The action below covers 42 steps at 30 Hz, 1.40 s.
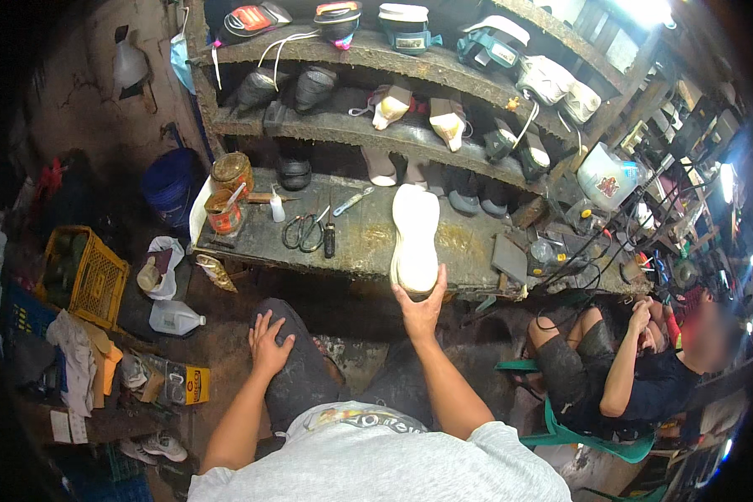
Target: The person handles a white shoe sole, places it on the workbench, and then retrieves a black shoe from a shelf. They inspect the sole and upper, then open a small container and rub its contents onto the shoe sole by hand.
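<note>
A stack of white shoe soles lies lengthwise on the workbench, its lower end at the front edge. My right hand grips that near end, thumb on one side and fingers on the other. On my left knee rests my left hand, fingers spread and holding nothing. Left of the soles are scissors, a dark-handled tool, a pale blue-handled cutter and a small white bottle.
Shelves of shoes on lasts rise behind the bench. Glue-stained cans stand at its left end. A yellow crate and a white jug are on my left. On my right, another person sits on a green chair.
</note>
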Each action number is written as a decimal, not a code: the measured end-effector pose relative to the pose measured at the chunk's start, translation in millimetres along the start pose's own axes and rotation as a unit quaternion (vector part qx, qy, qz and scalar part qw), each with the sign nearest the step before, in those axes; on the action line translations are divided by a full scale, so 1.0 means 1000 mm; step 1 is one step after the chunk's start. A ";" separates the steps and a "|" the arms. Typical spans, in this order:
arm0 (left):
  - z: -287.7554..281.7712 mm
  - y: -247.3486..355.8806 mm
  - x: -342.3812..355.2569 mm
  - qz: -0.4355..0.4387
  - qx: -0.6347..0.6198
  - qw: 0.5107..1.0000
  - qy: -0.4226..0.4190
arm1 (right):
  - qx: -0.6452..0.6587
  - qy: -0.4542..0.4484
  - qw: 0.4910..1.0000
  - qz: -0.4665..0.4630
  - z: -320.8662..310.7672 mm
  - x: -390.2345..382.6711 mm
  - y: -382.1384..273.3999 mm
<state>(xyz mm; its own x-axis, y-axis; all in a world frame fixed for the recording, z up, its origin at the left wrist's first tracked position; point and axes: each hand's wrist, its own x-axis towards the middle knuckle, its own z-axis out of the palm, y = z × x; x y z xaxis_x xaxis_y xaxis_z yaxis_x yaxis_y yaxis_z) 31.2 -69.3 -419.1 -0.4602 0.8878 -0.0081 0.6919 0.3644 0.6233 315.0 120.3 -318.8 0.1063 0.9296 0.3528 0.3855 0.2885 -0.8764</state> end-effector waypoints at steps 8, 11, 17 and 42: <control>0.000 -0.001 -0.002 -0.002 0.007 1.000 -0.005 | -0.011 -0.017 1.000 -0.016 -0.006 0.006 0.018; -0.001 -0.001 -0.002 0.005 0.006 1.000 -0.003 | -0.023 -0.012 0.999 -0.043 -0.011 0.001 0.022; 0.002 -0.004 0.000 -0.009 0.008 1.000 -0.005 | 0.048 0.035 0.998 -0.008 -0.018 -0.008 0.029; 0.003 -0.006 -0.005 0.000 0.023 1.000 0.001 | -0.126 -0.060 0.990 -0.012 -0.071 -0.059 0.109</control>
<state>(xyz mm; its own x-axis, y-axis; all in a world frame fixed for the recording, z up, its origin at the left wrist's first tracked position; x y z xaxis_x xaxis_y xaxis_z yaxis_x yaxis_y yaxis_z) 31.1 -75.4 -424.6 -0.4623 0.8867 -0.0063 0.7164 0.3777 0.5867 416.1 80.0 -411.5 -0.0091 0.9481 0.3178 0.6041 0.2585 -0.7538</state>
